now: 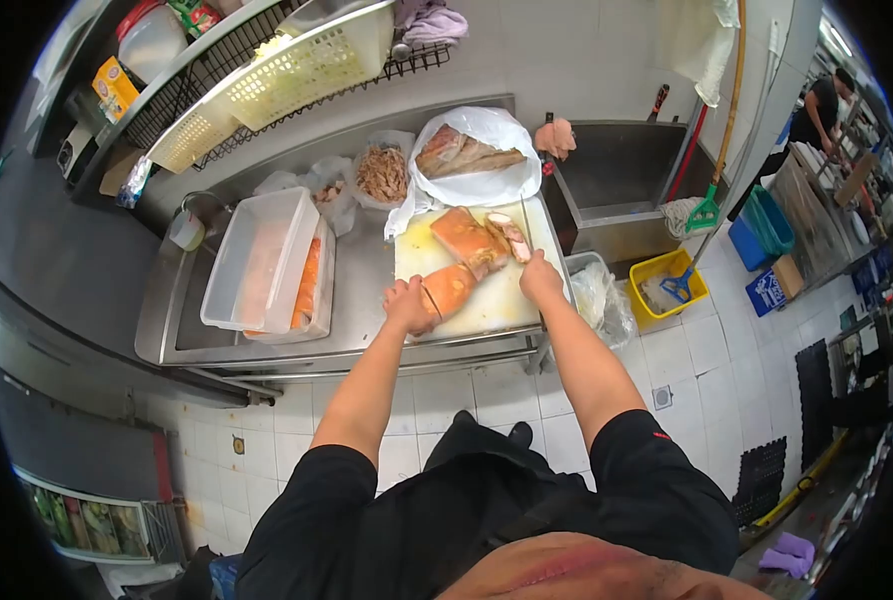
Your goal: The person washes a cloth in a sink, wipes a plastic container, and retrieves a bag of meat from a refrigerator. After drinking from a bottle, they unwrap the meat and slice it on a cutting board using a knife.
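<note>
A white cutting board point(501, 305) lies on the steel counter. On it are an orange-brown slab of meat point(462, 236), a second piece of meat point(449, 290) nearer to me with a cut line across its left end, and some pale cut pieces point(507, 234) at the right. My left hand point(407, 306) presses on the left end of the nearer piece, its fingers curled over it. My right hand point(540, 279) is closed round the handle of a knife point(526, 222), whose thin blade points away from me beside the pale pieces. The knife handle is mostly hidden.
Behind the board sits a white bag with large meat pieces point(466, 155), next to a bag of shredded meat point(381, 173). Plastic tubs point(266, 262) stand at left, a steel sink point(616, 165) at right. A yellow bucket point(668, 288) is on the floor; another person point(819, 112) stands far right.
</note>
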Demonstrator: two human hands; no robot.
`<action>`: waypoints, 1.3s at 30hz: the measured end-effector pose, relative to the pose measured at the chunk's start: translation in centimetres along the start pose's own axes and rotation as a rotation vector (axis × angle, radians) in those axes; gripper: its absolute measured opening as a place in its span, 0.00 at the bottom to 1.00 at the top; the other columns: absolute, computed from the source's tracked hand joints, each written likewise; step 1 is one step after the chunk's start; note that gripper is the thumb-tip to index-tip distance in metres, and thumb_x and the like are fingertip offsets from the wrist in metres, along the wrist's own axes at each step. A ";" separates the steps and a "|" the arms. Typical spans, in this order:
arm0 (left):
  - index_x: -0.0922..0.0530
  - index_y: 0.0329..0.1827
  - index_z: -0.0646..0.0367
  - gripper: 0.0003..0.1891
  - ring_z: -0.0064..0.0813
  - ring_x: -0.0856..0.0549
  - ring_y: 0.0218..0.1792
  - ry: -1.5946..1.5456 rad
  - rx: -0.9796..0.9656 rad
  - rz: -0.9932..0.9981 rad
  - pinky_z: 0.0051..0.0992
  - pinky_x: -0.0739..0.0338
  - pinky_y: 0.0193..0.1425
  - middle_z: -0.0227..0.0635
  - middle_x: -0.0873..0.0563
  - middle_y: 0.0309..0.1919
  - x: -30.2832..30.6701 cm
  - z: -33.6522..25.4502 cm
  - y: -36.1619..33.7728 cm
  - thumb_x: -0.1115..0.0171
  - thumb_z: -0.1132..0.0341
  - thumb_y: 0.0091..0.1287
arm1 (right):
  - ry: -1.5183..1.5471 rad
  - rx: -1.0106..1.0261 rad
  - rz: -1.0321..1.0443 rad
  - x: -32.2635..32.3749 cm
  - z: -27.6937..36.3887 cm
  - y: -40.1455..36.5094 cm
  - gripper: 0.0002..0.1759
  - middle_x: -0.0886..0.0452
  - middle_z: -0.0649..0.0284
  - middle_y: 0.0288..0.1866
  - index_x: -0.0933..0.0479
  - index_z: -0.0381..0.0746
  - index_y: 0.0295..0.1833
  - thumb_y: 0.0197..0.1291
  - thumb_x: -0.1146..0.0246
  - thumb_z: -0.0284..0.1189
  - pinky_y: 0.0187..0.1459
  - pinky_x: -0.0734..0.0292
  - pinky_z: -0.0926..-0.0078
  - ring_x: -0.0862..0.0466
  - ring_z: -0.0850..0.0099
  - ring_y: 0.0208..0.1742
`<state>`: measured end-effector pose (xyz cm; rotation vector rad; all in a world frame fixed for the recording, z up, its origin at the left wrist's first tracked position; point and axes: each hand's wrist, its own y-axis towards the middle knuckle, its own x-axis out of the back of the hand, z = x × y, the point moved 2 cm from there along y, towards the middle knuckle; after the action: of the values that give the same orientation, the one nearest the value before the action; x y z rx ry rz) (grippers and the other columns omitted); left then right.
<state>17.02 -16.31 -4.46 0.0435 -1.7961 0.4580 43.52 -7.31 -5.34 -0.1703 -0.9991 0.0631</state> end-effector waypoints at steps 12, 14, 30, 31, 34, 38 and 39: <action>0.40 0.71 0.43 0.56 0.52 0.35 0.66 0.002 -0.006 -0.011 0.49 0.34 0.67 0.43 0.34 0.64 -0.3 0.2 0.1 0.21 0.64 0.31 | -0.009 -0.006 0.016 0.8 0.0 -0.6 0.18 0.19 0.40 0.53 0.33 0.32 0.59 0.67 0.52 0.29 0.57 0.24 0.53 0.18 0.47 0.56; 0.40 0.71 0.43 0.56 0.53 0.35 0.66 -0.005 -0.008 -0.019 0.49 0.34 0.67 0.44 0.34 0.64 -0.4 0.3 0.2 0.21 0.64 0.31 | -0.007 -0.009 0.020 0.6 -0.2 -0.3 0.18 0.19 0.40 0.53 0.33 0.32 0.59 0.67 0.52 0.29 0.57 0.24 0.53 0.18 0.47 0.56; 0.43 0.74 0.42 0.60 0.53 0.37 0.67 0.005 0.012 -0.037 0.51 0.32 0.66 0.43 0.35 0.65 -1.6 0.7 1.4 0.17 0.63 0.31 | 0.033 0.002 0.016 0.3 -1.1 0.3 0.20 0.20 0.40 0.55 0.34 0.31 0.61 0.68 0.54 0.30 0.58 0.25 0.53 0.19 0.46 0.58; 0.43 0.74 0.42 0.60 0.53 0.37 0.67 0.006 0.011 -0.033 0.51 0.32 0.66 0.43 0.35 0.65 -1.3 0.5 1.0 0.17 0.63 0.31 | 0.032 0.004 0.031 0.3 -1.0 0.2 0.21 0.20 0.39 0.56 0.34 0.31 0.62 0.68 0.54 0.30 0.58 0.25 0.53 0.19 0.46 0.58; 0.41 0.72 0.45 0.54 0.53 0.35 0.66 0.011 -0.004 -0.025 0.49 0.34 0.67 0.45 0.34 0.65 -0.6 -0.1 -0.3 0.23 0.64 0.36 | 0.055 -0.011 0.020 0.5 -1.0 0.2 0.22 0.20 0.37 0.54 0.35 0.30 0.62 0.63 0.49 0.26 0.58 0.25 0.53 0.19 0.45 0.57; 0.42 0.73 0.45 0.56 0.55 0.33 0.65 0.024 -0.020 -0.087 0.49 0.33 0.67 0.47 0.33 0.64 -0.9 0.2 -0.1 0.19 0.57 0.36 | 0.046 -0.020 0.015 0.4 -1.2 0.3 0.23 0.21 0.39 0.57 0.36 0.30 0.65 0.66 0.52 0.30 0.60 0.26 0.53 0.20 0.46 0.60; 0.42 0.73 0.45 0.56 0.54 0.33 0.66 0.028 -0.023 -0.100 0.48 0.33 0.67 0.47 0.33 0.64 -0.9 0.4 -0.2 0.20 0.56 0.36 | 0.047 -0.026 0.019 0.3 -1.3 0.4 0.24 0.21 0.39 0.58 0.36 0.30 0.65 0.66 0.52 0.29 0.60 0.26 0.53 0.21 0.45 0.60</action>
<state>16.95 -16.83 -5.34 0.1095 -1.7625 0.3646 44.80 -6.99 -5.87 -0.2044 -0.9520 0.0629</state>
